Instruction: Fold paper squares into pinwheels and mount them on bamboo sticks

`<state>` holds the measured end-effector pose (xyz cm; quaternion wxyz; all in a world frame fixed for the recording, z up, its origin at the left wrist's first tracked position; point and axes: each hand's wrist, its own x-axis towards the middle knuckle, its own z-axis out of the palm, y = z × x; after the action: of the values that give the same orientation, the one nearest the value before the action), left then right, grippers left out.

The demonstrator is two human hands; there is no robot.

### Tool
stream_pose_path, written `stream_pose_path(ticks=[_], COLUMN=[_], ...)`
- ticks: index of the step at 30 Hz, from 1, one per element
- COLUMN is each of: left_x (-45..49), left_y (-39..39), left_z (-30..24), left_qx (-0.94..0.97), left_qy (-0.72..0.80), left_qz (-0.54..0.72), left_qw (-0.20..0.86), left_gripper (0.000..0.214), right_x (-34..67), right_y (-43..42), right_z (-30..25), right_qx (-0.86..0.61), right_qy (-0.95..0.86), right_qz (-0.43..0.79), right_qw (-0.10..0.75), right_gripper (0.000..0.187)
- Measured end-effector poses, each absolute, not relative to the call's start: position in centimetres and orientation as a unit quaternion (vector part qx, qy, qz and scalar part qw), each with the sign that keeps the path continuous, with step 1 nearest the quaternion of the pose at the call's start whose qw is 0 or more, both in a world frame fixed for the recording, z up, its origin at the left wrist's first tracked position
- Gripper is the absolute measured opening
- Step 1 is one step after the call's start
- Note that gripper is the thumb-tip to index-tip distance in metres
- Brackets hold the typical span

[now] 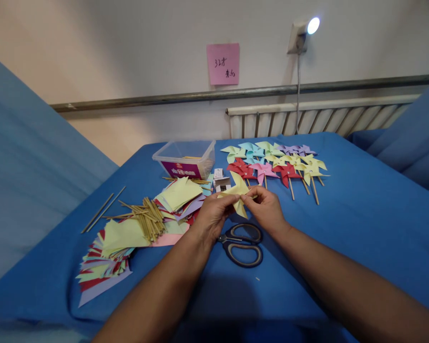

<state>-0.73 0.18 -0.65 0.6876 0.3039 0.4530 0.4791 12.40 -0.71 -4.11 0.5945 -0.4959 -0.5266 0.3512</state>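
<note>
Between my two hands is a yellow paper pinwheel [240, 183], its blades folded in toward the middle. My left hand [216, 212] is closed on its left side, the thumb at the centre. From the other side my right hand [266, 207] pinches it near the centre, finger and thumb together. No stick shows on this pinwheel. Just below the hands lies a pair of scissors [243, 245] with dark handles, its blades hidden behind my left hand. A small open white box [222, 183] stands right behind the pinwheel.
Finished pinwheels [264, 171] on sticks lie at the back right. Left are fanned coloured paper [103, 262], a pile of short sticks [150, 219] and stacked sheets [178, 194]. Behind them stands a clear plastic box [186, 159]. Two thin rods [102, 212] lie far left on the blue cloth.
</note>
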Motion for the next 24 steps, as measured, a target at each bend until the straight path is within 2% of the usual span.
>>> stream_pose_path(ticks=[5, 9, 12, 15, 18, 24], left_x=[-0.68, -0.87, -1.0, -0.99, -0.99, -1.17], left_y=[0.23, 0.43, 0.52, 0.51, 0.55, 0.99], left_z=[-0.6, -0.76, -0.85, -0.88, -1.04, -1.43], left_qx=[0.324, 0.322, 0.329, 0.346, 0.365, 0.4], left_qy=[0.47, 0.465, 0.472, 0.468, 0.474, 0.495], left_qz=[0.47, 0.476, 0.471, 0.456, 0.446, 0.443], left_qw=[0.673, 0.673, 0.669, 0.674, 0.666, 0.631], left_gripper=[0.019, 0.021, 0.019, 0.019, 0.023, 0.031], right_x=[12.29, 12.19, 12.32, 12.54, 12.65, 12.75], right_y=[-0.78, -0.82, -0.65, -0.39, -0.15, 0.16], right_z=[-4.07, -4.01, -3.93, -3.9, -4.05, -4.37], right_qx=[-0.496, -0.48, -0.458, -0.444, -0.439, -0.472], right_qy=[-0.524, -0.483, -0.436, -0.413, -0.411, -0.425], right_qz=[0.359, 0.41, 0.449, 0.496, 0.52, 0.492], right_qw=[0.592, 0.607, 0.632, 0.622, 0.607, 0.596], right_gripper=[0.023, 0.024, 0.039, 0.049, 0.045, 0.039])
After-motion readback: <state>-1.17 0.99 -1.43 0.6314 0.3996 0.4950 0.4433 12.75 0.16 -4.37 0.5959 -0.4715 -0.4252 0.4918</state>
